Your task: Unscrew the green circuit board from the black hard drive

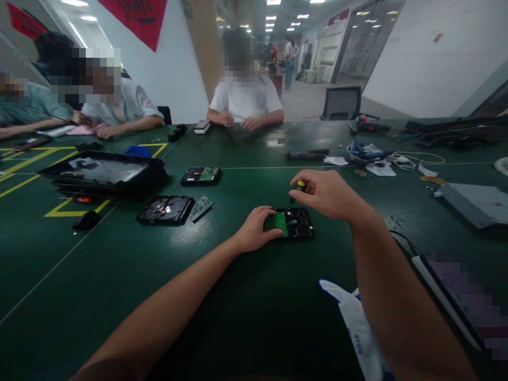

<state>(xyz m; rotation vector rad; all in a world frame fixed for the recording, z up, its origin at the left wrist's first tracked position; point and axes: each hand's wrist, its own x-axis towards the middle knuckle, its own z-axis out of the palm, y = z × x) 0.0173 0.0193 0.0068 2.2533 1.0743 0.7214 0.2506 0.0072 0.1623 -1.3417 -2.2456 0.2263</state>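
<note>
Hard drive: [300, 225] flat on the table [99, 280], green board [278, 224] on it, so board not off yet.
Left hand: [257, 228] clamped on the hard drive's left end.
Right hand: [327, 193] closed round a yellow-topped screwdriver [301, 185] over the hard drive; can't tell if the tip sits in a screw.
Second drive: [164, 210] off left, loose board [202, 208] beside it, looks stripped.
Third drive: [201, 175] farther back, board on, looks undone.

Hard drive [300, 224] and screwdriver [301, 184].
The black, rectangular drive lies flat on the tabletop [246, 188], a green circuit board [278, 220] covering its left part; the screwdriver (handle partly yellow) slants down toward its far edge, tip contact unclear.
</note>
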